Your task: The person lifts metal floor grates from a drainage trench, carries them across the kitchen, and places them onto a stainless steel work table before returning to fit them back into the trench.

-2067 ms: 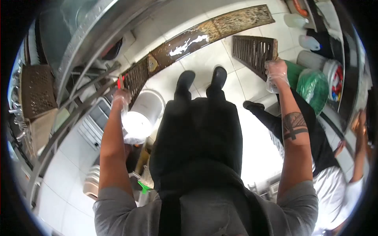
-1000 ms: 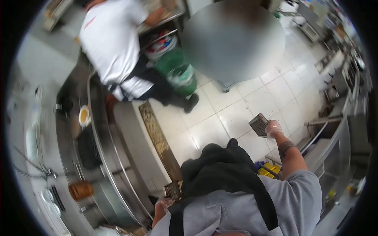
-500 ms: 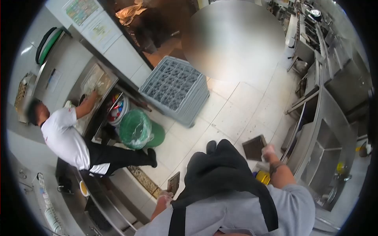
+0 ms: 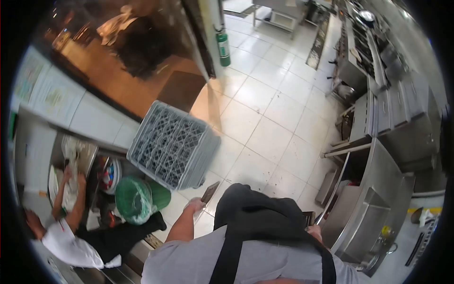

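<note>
My left hand (image 4: 194, 204), in a clear plastic glove, is closed on the near edge of a thin brown rectangular panel (image 4: 209, 192). It is held out in front of me, tilted, over the floor tiles. My right hand (image 4: 314, 231) is low at my right side by the steel sink unit, its fingers closed on a second dark rectangular panel (image 4: 308, 218). My dark apron (image 4: 260, 213) hides most of that panel.
Grey stacked glass racks (image 4: 172, 146) stand ahead on the left, beside a green-lined bin (image 4: 135, 199). A co-worker in a white shirt (image 4: 71, 246) works at the left counter. A steel sink (image 4: 373, 208) runs along my right; a fire extinguisher (image 4: 223, 48) stands further ahead.
The view has swung and advanced; the racks, bin and co-worker now sit further left and lower. My left hand has come forward with its panel. My right hand's panel has gone mostly behind the apron.
</note>
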`<action>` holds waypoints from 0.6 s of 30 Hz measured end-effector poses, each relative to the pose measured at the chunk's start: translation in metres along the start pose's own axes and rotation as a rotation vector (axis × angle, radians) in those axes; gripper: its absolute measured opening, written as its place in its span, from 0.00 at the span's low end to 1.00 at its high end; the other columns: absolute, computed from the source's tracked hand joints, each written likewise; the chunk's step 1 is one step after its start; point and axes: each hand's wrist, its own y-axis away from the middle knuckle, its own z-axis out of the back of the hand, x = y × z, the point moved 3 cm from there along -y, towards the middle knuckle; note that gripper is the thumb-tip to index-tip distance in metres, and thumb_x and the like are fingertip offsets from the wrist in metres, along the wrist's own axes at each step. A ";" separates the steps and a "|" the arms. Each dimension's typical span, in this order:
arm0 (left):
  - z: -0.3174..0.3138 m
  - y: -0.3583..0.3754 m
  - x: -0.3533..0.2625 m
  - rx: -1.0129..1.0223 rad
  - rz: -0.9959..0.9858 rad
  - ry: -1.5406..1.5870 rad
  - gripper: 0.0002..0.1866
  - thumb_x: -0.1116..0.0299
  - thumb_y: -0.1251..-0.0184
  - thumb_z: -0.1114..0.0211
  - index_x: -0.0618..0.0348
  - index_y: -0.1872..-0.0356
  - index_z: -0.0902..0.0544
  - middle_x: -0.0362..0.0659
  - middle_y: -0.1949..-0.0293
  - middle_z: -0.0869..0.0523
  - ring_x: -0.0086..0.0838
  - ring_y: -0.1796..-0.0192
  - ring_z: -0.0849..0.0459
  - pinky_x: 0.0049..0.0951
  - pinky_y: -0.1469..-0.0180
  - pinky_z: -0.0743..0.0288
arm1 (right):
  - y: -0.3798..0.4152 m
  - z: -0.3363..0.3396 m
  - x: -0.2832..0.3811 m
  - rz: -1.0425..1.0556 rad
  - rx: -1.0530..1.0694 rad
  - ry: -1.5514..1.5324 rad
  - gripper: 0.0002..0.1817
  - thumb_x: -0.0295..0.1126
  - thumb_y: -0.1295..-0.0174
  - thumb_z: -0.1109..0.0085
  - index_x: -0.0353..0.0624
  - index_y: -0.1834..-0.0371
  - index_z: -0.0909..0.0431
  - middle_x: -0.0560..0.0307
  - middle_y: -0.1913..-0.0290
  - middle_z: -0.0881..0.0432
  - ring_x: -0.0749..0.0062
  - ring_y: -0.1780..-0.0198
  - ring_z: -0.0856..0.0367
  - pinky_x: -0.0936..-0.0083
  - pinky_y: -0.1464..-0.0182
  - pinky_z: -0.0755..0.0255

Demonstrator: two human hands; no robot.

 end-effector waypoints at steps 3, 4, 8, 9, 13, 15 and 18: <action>0.055 -0.041 -0.073 -0.048 -0.074 0.025 0.24 0.55 0.45 0.31 0.57 0.50 0.11 0.54 0.57 0.09 0.45 0.54 0.10 0.43 0.50 0.19 | -0.002 -0.005 -0.043 -0.205 -0.180 -0.659 0.12 0.44 0.39 0.38 0.51 0.63 0.12 0.48 0.62 0.12 0.53 0.57 0.13 0.61 0.58 0.19; 0.069 -0.054 -0.095 -0.062 -0.078 0.010 0.24 0.55 0.45 0.31 0.57 0.50 0.11 0.54 0.57 0.09 0.45 0.54 0.10 0.43 0.50 0.19 | 0.022 0.044 -0.051 -0.203 -0.440 -0.835 0.09 0.41 0.39 0.39 0.50 0.67 0.14 0.49 0.66 0.15 0.54 0.63 0.16 0.61 0.62 0.21; 0.126 -0.100 -0.186 0.016 -0.059 0.035 0.25 0.54 0.46 0.30 0.57 0.49 0.11 0.55 0.55 0.09 0.45 0.53 0.11 0.44 0.48 0.20 | -0.031 0.031 -0.099 -0.102 -0.584 -0.987 0.06 0.34 0.39 0.40 0.49 0.72 0.21 0.52 0.71 0.17 0.59 0.74 0.19 0.60 0.74 0.23; 0.128 -0.112 -0.201 0.074 -0.027 0.150 0.25 0.54 0.47 0.30 0.57 0.49 0.11 0.55 0.55 0.09 0.45 0.53 0.11 0.44 0.48 0.20 | -0.041 0.003 -0.113 -0.180 -0.441 -1.231 0.06 0.35 0.38 0.40 0.48 0.70 0.22 0.51 0.69 0.16 0.58 0.73 0.18 0.59 0.73 0.22; 0.166 -0.193 -0.242 0.098 -0.073 0.112 0.23 0.55 0.46 0.30 0.57 0.51 0.11 0.55 0.55 0.09 0.46 0.52 0.12 0.42 0.47 0.20 | -0.087 0.082 -0.216 -0.049 -0.394 -1.404 0.09 0.37 0.41 0.36 0.45 0.64 0.21 0.51 0.66 0.15 0.60 0.65 0.15 0.60 0.66 0.20; 0.185 -0.216 -0.272 0.025 -0.062 0.189 0.23 0.55 0.46 0.30 0.57 0.52 0.11 0.55 0.56 0.10 0.46 0.52 0.12 0.43 0.47 0.20 | -0.120 0.105 -0.255 -0.119 -0.366 -0.912 0.08 0.34 0.43 0.36 0.44 0.64 0.18 0.54 0.66 0.14 0.63 0.59 0.13 0.63 0.59 0.19; 0.235 -0.229 -0.361 0.066 -0.043 -0.016 0.22 0.57 0.47 0.29 0.58 0.53 0.11 0.53 0.59 0.10 0.41 0.55 0.13 0.42 0.49 0.22 | -0.201 0.141 -0.345 0.256 -0.818 -1.218 0.05 0.33 0.44 0.35 0.46 0.67 0.17 0.56 0.66 0.14 0.64 0.60 0.14 0.61 0.58 0.19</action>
